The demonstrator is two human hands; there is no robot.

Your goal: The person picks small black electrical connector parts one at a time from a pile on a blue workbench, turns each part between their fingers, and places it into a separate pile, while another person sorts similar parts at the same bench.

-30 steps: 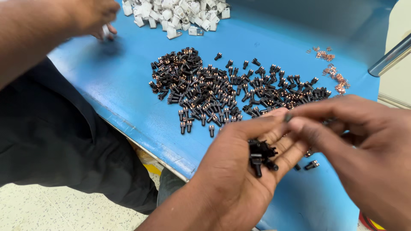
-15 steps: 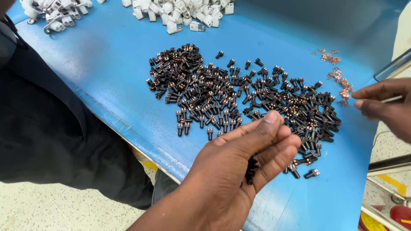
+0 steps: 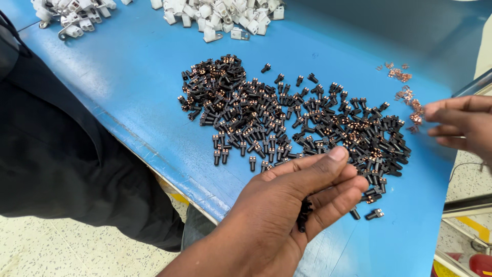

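Observation:
My left hand (image 3: 292, 205) is at the bottom centre, fingers curled and palm cupped over several small black parts (image 3: 304, 214), just above the blue table's near edge. A large heap of the same black parts with copper inserts (image 3: 287, 120) lies on the blue table (image 3: 128, 87) just beyond my fingers. At the right edge, my right hand (image 3: 458, 125) has its fingers stretched left, with the tips at a small scatter of copper clips (image 3: 407, 100). Nothing shows between those fingers.
Piles of white plastic parts lie at the table's far edge, one at centre (image 3: 220, 15) and one at left (image 3: 72, 18). A person in black clothing (image 3: 56, 154) stands against the table's left side. Two loose black parts (image 3: 374, 214) lie near my left fingertips. A metal rail (image 3: 474, 84) is at right.
My right hand has left my left palm and moved right to the copper clips. The other person's hand near the white parts has gone from view.

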